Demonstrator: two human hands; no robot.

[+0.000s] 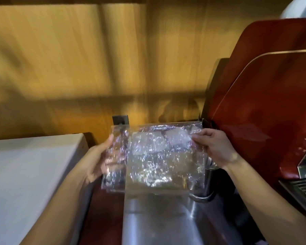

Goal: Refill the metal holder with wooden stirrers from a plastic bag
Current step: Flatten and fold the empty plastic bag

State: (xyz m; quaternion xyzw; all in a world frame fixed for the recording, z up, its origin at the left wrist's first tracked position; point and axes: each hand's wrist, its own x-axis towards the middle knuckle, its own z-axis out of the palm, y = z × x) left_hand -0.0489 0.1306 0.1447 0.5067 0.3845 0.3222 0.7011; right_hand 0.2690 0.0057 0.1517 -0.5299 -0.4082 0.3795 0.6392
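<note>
plastic bag (155, 160) stretched crosswise in the air between left hand (97, 161) and right hand (214, 147), each closed on an end. metal holder (209, 183) just below, nearer the right hand. stirrers not discernible.

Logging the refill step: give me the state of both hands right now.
Left hand: closed on the left edge of the clear plastic bag.
Right hand: pinching the bag's upper right corner.

Crinkled clear plastic bag (155, 158) spread above steel metal holder (159, 218)
</note>
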